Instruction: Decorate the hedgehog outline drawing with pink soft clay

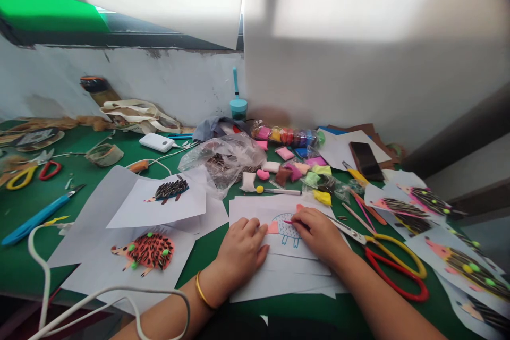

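Observation:
My left hand (243,247) lies flat on a white sheet of paper (255,212), fingers stretched out, holding it down. On that sheet is a blue outline drawing of a hedgehog (286,228) with a pink clay snout. My right hand (319,231) rests on the drawing's right side, fingers pinched together at its top edge on something small I cannot make out. A gold bangle (202,291) circles my left wrist.
Yellow-and-red scissors (392,263) lie right of my right hand. Finished hedgehog pictures (148,249) sit left and far right. Coloured clay packets (287,136), a plastic bag of seeds (223,162), a phone (365,159), a power bank (156,142) and a white cable (43,276) crowd the green table (24,255).

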The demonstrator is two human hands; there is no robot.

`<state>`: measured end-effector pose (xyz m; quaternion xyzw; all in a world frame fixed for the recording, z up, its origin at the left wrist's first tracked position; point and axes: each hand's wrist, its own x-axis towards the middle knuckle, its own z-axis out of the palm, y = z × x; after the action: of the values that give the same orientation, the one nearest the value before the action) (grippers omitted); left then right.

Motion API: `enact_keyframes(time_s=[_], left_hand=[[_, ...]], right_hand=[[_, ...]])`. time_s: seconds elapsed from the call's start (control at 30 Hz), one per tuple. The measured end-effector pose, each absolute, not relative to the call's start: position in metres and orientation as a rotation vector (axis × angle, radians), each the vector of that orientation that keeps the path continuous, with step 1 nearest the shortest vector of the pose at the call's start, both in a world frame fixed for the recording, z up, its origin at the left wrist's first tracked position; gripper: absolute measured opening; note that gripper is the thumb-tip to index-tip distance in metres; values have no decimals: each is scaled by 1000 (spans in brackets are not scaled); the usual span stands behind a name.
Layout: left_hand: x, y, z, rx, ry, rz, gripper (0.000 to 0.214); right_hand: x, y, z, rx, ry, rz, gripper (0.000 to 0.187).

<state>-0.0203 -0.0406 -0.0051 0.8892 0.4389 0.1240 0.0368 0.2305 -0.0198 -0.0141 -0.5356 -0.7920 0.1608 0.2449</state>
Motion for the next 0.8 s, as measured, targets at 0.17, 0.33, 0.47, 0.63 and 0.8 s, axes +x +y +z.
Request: enact_keyframes(time_s=[0.17,0.33,0.47,0.63,0.8], left_hand=[[-20,-41,-5,2710,1341,386,42],[-21,-41,-6,2715,1333,395,42],[-22,-42,-11,2721,1338,480,47],[-21,-43,-14,2741,1344,510,53],[-17,-41,-7,2744,1345,398,54]], right_hand=[[230,-20,-15,-1462,-2158,455,13],[231,-19,-16,-1465,-2161,466,14],[231,-19,-15,-1468,-2156,462,14],[230,-19,-14,-1476,-2165,445,13],[229,-19,-15,-1467,-2165,443,14]])
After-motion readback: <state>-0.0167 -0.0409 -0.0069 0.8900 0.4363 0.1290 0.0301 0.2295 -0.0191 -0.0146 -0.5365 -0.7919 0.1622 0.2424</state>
